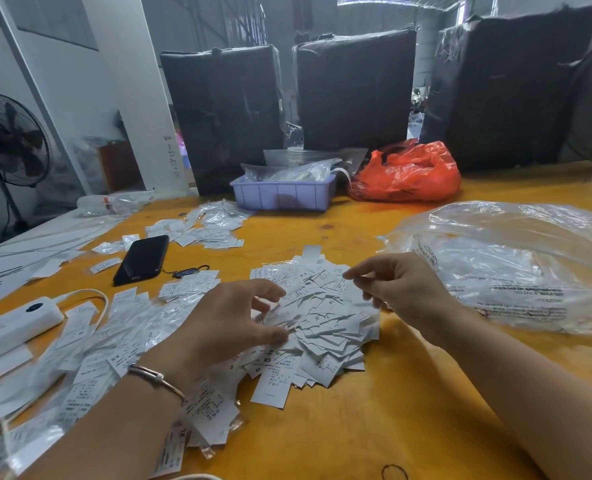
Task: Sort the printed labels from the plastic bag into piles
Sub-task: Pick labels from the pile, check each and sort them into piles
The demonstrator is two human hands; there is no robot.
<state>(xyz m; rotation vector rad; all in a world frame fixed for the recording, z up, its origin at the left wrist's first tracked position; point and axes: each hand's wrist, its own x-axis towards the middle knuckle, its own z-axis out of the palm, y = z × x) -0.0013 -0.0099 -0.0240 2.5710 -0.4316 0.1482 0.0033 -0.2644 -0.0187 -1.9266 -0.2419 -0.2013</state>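
Our forearms fill the bottom of the frame, a bracelet point(156, 379) on the left wrist, over the orange table point(374, 427). Just beyond them, at centre, lies the main heap of labels point(325, 323): small white printed slips, some marked XS, S or XL, lying loose and overlapping. More labels, several in clear sleeves, spread along the lower left, and a smaller pile point(211, 226) sits higher up, left of centre.

Our left hand point(228, 323) hovers on the heap's left edge, fingers loosely curled, thumb and fingertips closing toward the slips; we cannot tell whether it has one. Our right hand point(398, 289) is at the heap's right side, forefinger and thumb brought together as if pinching a slip, though none shows plainly between them.

We judge the labels very light, thin and flexible, apt to slide over each other and scatter. Each is best taken by a free edge or corner with a fingertip pinch; the sleeved ones will likely be slicker.

At right lies the clear bag point(516, 268), crumpled and soft. A phone point(142, 259) lies left of centre, a power strip point(13, 327) at far left, and a tray point(284, 194) and red bag point(408, 173) at the back.
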